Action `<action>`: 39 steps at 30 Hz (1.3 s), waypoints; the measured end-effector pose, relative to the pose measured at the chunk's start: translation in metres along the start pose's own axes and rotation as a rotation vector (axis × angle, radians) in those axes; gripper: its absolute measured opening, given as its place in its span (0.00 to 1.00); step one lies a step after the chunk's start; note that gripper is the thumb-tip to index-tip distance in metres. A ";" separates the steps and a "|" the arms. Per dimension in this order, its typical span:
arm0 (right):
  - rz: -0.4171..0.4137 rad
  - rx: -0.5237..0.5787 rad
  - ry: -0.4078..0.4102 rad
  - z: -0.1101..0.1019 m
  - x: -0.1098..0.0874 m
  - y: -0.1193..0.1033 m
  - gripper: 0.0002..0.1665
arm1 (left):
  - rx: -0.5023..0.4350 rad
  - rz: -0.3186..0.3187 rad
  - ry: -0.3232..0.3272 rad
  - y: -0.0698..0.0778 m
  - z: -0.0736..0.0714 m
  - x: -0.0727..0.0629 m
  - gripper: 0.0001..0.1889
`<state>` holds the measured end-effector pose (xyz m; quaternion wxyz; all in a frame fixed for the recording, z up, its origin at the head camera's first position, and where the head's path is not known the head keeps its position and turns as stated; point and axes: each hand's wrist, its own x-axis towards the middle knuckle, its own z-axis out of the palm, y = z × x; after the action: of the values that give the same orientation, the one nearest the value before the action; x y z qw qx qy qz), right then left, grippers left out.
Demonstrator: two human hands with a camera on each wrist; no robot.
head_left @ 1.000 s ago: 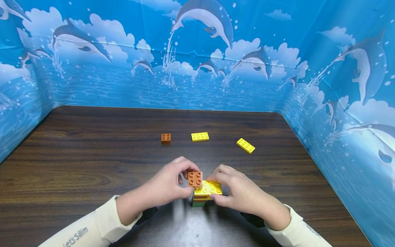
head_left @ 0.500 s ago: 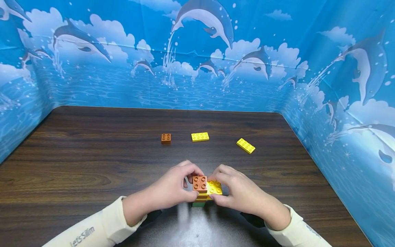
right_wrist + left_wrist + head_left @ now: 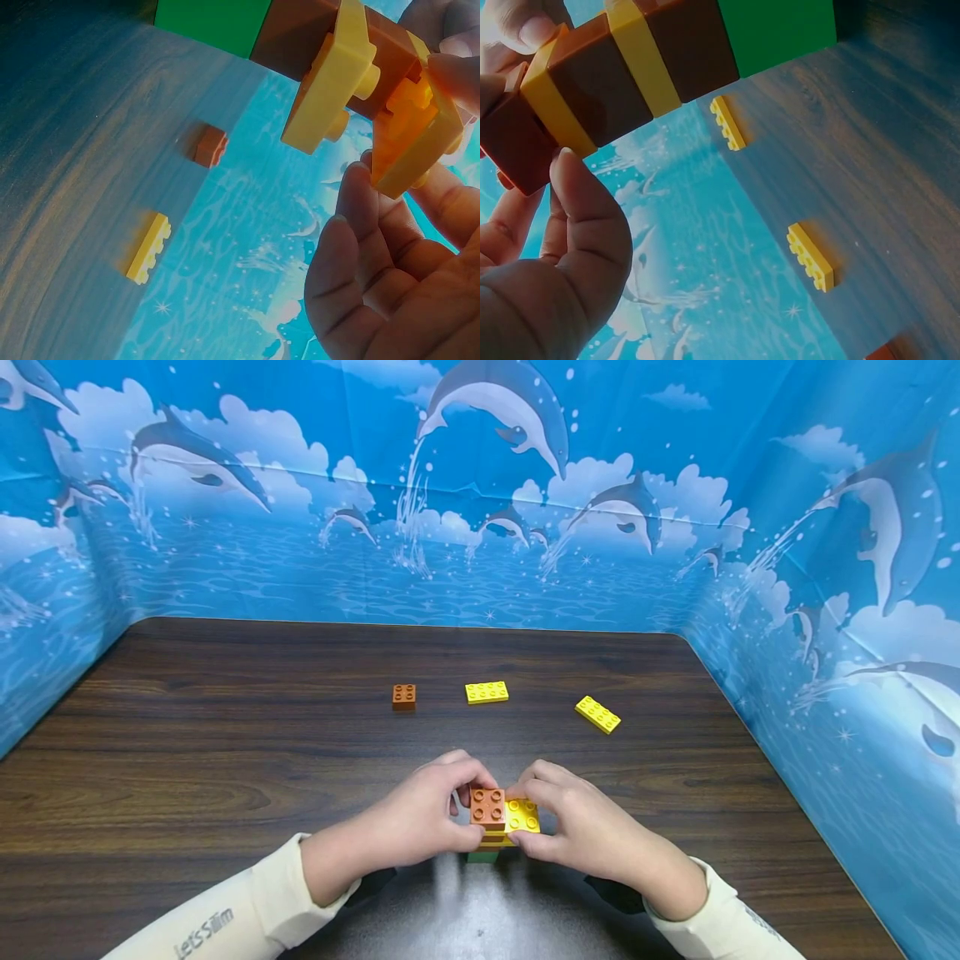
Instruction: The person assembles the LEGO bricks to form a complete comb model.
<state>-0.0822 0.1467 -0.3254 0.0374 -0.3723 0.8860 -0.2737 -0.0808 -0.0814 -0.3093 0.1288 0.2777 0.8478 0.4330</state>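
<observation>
A stack of toy building bricks stands near the front of the table, a green brick (image 3: 780,30) at its base with brown bricks (image 3: 294,34) and yellow plates (image 3: 330,90) alternating above. On the left half of the top yellow plate (image 3: 522,815) sits an orange-brown brick (image 3: 487,808), which my left hand (image 3: 431,810) pinches between thumb and fingers. My right hand (image 3: 573,814) holds the same plate's right part, thumb at the front and fingers behind. In the right wrist view both yellow plates overhang the brown bricks.
Farther back on the dark wooden table (image 3: 247,718) lie a brown brick (image 3: 403,697), a yellow plate (image 3: 486,692) and another yellow plate (image 3: 597,714) set at an angle. A blue dolphin-print cloth (image 3: 450,577) rises behind and beside the table.
My left hand has moved slightly right and down, bringing the orange-brown brick from the stack's left edge onto the top yellow plate. My right hand has stayed in place.
</observation>
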 end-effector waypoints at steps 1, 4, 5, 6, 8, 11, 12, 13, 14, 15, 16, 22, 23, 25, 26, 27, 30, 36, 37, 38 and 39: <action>0.001 0.001 0.000 0.000 0.000 0.000 0.19 | 0.004 -0.003 -0.004 0.000 0.000 0.000 0.17; -0.004 0.001 0.011 0.001 -0.001 0.001 0.18 | 0.014 -0.010 -0.010 0.001 -0.001 0.001 0.17; -0.008 0.000 0.018 0.001 -0.001 0.001 0.18 | 0.018 -0.010 -0.011 0.001 -0.001 0.002 0.17; -0.012 -0.003 0.027 0.001 -0.001 0.001 0.18 | 0.021 -0.009 -0.011 0.001 -0.001 0.002 0.16; -0.024 -0.009 0.051 0.002 0.000 0.001 0.19 | 0.023 -0.011 -0.011 0.001 -0.001 0.002 0.16; -0.041 -0.007 0.091 0.003 0.000 0.000 0.20 | 0.025 -0.013 -0.010 0.002 0.000 0.001 0.17; -0.047 -0.006 0.104 0.003 0.000 -0.001 0.20 | 0.025 -0.014 -0.009 0.002 0.000 0.001 0.17; -0.053 0.000 0.115 0.003 0.000 -0.001 0.20 | 0.025 -0.016 -0.009 0.002 0.000 0.001 0.17; -0.058 0.003 0.126 0.003 0.000 -0.002 0.20 | 0.025 -0.018 -0.010 0.002 0.000 0.001 0.17; -0.061 0.006 0.134 0.003 0.000 -0.002 0.20 | 0.025 -0.020 -0.010 0.002 0.000 0.001 0.17; -0.062 0.007 0.142 0.003 0.000 -0.003 0.20 | 0.025 -0.020 -0.010 0.003 0.000 0.000 0.17; -0.067 -0.026 0.164 0.003 0.000 -0.005 0.18 | 0.020 -0.022 -0.005 0.003 0.001 0.000 0.17; -0.071 -0.031 0.166 0.003 0.001 -0.005 0.18 | 0.019 -0.021 -0.004 0.003 0.001 0.000 0.17; -0.082 -0.038 0.172 0.003 0.001 -0.005 0.17 | 0.014 -0.021 0.000 0.002 0.001 0.000 0.17; -0.088 -0.040 0.173 0.004 0.001 -0.005 0.16 | 0.012 -0.021 0.004 0.002 0.001 0.000 0.17; -0.093 -0.039 0.174 0.004 0.001 -0.005 0.16 | 0.011 -0.019 0.008 0.002 0.001 -0.001 0.17; -0.105 -0.032 0.174 0.004 0.002 -0.004 0.15 | 0.008 -0.016 0.018 0.001 0.001 -0.001 0.16; -0.126 -0.028 0.181 0.003 0.003 -0.004 0.15 | 0.012 -0.014 0.021 0.001 0.001 -0.001 0.15; -0.128 -0.027 0.183 0.003 0.003 -0.004 0.15 | 0.013 -0.014 0.021 0.001 0.001 -0.001 0.15; -0.129 -0.025 0.184 0.003 0.003 -0.004 0.15 | 0.013 -0.012 0.021 0.001 0.001 -0.001 0.15; -0.128 -0.023 0.183 0.003 0.003 -0.005 0.15 | 0.014 -0.011 0.021 0.001 0.001 -0.002 0.15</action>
<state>-0.0806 0.1405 -0.3252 -0.0652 -0.4020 0.8633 -0.2981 -0.0790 -0.0815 -0.3089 0.1203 0.2695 0.8535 0.4294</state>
